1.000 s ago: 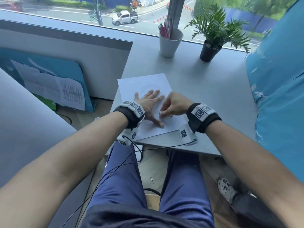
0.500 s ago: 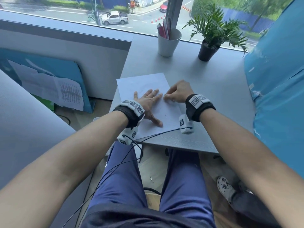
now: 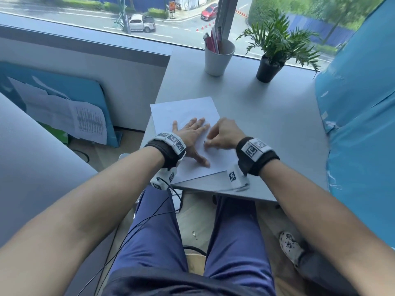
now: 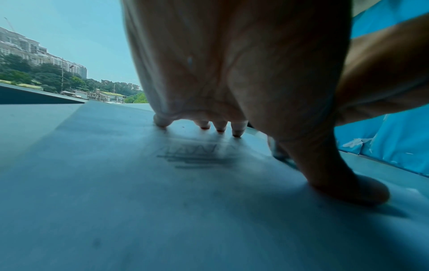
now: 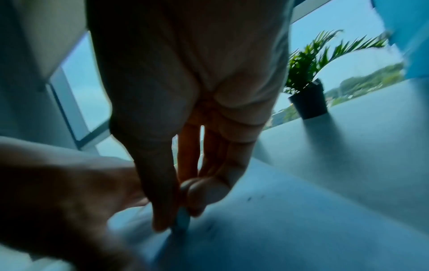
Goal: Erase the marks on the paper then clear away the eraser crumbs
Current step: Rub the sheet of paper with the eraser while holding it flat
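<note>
A white sheet of paper [image 3: 183,112] lies on the grey table [image 3: 267,124] near its front left corner. My left hand [image 3: 192,135] lies flat on the sheet with fingers spread, pressing it down. In the left wrist view, grey pencil marks [image 4: 197,155] show on the paper [image 4: 116,201] under the palm. My right hand [image 3: 222,135] pinches a small bluish eraser [image 5: 182,220] between thumb and fingers, its tip on the paper beside my left hand. A few dark crumbs [image 5: 249,198] lie on the sheet to the right of the eraser.
A white cup of pens [image 3: 218,58] and a potted plant in a black pot [image 3: 271,60] stand at the back of the table by the window. A blue covered surface [image 3: 359,124] borders the right side. The table edge runs just below my wrists.
My right hand went away from me up the sheet's right side, then came back toward me and left, close to my left hand. The left hand stayed flat on the paper.
</note>
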